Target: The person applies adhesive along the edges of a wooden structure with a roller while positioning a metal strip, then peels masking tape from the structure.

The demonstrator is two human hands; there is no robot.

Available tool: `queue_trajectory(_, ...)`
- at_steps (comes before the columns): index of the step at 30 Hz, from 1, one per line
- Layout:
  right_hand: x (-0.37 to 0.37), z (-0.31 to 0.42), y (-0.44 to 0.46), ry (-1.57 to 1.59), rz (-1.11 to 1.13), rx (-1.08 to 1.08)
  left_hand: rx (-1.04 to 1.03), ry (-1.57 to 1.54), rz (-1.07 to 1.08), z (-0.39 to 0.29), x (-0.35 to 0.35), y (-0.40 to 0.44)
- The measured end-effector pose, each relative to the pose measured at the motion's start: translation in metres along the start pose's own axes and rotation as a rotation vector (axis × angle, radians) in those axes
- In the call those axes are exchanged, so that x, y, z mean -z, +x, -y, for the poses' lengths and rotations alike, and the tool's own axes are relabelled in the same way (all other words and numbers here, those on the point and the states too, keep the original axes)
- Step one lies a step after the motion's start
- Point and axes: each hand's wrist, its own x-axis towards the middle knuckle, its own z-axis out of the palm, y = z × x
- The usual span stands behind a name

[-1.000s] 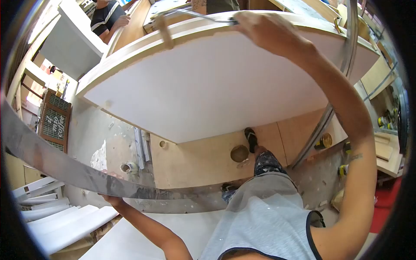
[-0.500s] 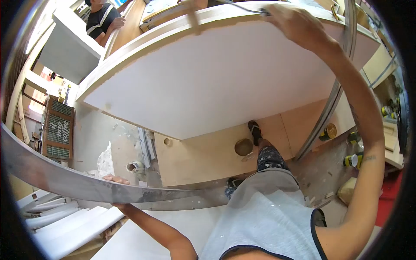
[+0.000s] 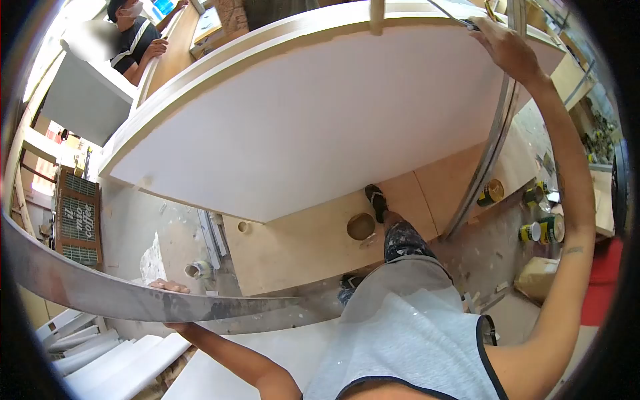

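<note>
While tucked mostly behind the gray metal bar (image 3: 100, 291) with the left hand (image 3: 170, 286), showing only fingertips past its far edge — cannot tell whether clenched on it or merely resting. Can see white boards (image 3: 133, 360) just below that grip and, well above it, a co-worker's hand (image 3: 157, 48). Moving right, between both grips, find the white panel (image 3: 300, 120), edged with a cream rim (image 3: 247, 57); left of the right grip, crossing that rim, make out a roller head (image 3: 377, 17). Holding the roller handle (image 3: 472, 25) in the right hand (image 3: 510, 53), closed narrow, with a thin rod leading up-left out of view. Looks like rolling along the rim, partway through a pass. Seems to call next for steady, even pressure — and for clearance from the metal post (image 3: 503, 120) behind the right grip. Well below that grip, note paint tins (image 3: 552, 229).
</note>
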Motion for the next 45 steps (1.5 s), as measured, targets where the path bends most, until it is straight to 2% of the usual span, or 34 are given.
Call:
queue_trajectory(2,0.000,-0.018,-0.007,0.033,-0.036,0.066,0.046,-0.083,0.012,0.003,0.001,0.003)
queue_trajectory(4,-0.006,-0.018,0.001,0.093,0.022,0.033,-0.024,0.100,-0.039,0.004,-0.020,0.009)
queue_trajectory(5,-0.009,-0.015,0.003,0.156,0.078,0.002,-0.024,0.096,-0.029,0.005,-0.020,0.012)
queue_trajectory(7,-0.009,0.015,0.024,0.132,-0.106,0.162,0.041,0.067,-0.171,0.010,-0.020,0.011)
queue_trajectory(9,0.028,0.062,0.054,0.302,-0.126,0.330,0.002,0.138,-0.152,0.026,0.011,0.008)
queue_trajectory(11,0.035,0.078,0.064,0.285,-0.063,0.263,-0.038,0.213,-0.140,0.032,0.014,0.010)
queue_trajectory(12,0.037,0.079,0.064,0.272,-0.006,0.200,0.014,0.125,-0.200,0.031,0.005,0.011)
queue_trajectory(13,0.036,0.075,0.061,0.269,-0.002,0.196,0.067,0.037,-0.260,0.032,0.001,0.013)
queue_trajectory(16,0.023,0.038,0.033,0.303,0.017,0.121,0.065,0.058,-0.277,0.034,0.009,0.011)
queue_trajectory(18,-0.001,-0.010,-0.002,0.012,0.056,0.039,0.082,-0.024,-0.239,0.035,0.015,0.011)
queue_trajectory(22,0.010,-0.063,-0.036,-0.048,0.053,-0.004,0.162,-0.071,-0.172,0.029,0.011,0.014)
queue_trajectory(24,0.010,-0.077,-0.043,0.022,0.146,-0.139,0.184,-0.072,-0.128,0.033,0.022,0.016)
queue_trajectory(27,0.003,-0.078,-0.034,0.045,0.093,-0.073,0.138,-0.167,-0.075,0.034,0.022,0.015)
queue_trajectory(29,0.001,-0.053,-0.011,0.092,0.113,-0.047,0.128,-0.027,-0.125,0.021,-0.008,0.016)
queue_trajectory(30,0.002,-0.037,0.002,0.125,0.151,-0.040,0.162,-0.073,-0.236,0.033,0.029,0.000)
queue_trajectory(31,-0.001,-0.022,0.017,0.143,0.125,-0.006,0.141,0.020,-0.230,0.036,0.043,-0.009)
queue_trajectory(33,-0.007,0.016,0.044,0.189,0.024,0.105,0.086,0.203,-0.388,0.040,0.053,-0.024)
queue_trajectory(35,0.003,0.068,0.076,0.209,-0.024,0.168,0.110,0.115,-0.498,0.037,0.045,-0.028)
queue_trajectory(37,0.010,0.113,0.102,0.328,-0.111,0.237,0.082,0.224,-0.498,0.033,0.045,-0.031)
queue_trajectory(39,0.020,0.158,0.127,0.343,-0.112,0.276,0.033,0.193,-0.447,0.034,0.043,-0.039)
queue_trajectory(42,0.026,0.223,0.162,0.368,-0.075,0.272,0.036,0.280,-0.523,0.013,0.015,-0.037)
queue_trajectory(45,0.041,0.288,0.193,0.324,-0.049,0.293,0.044,0.345,-0.524,0.001,0.021,-0.048)
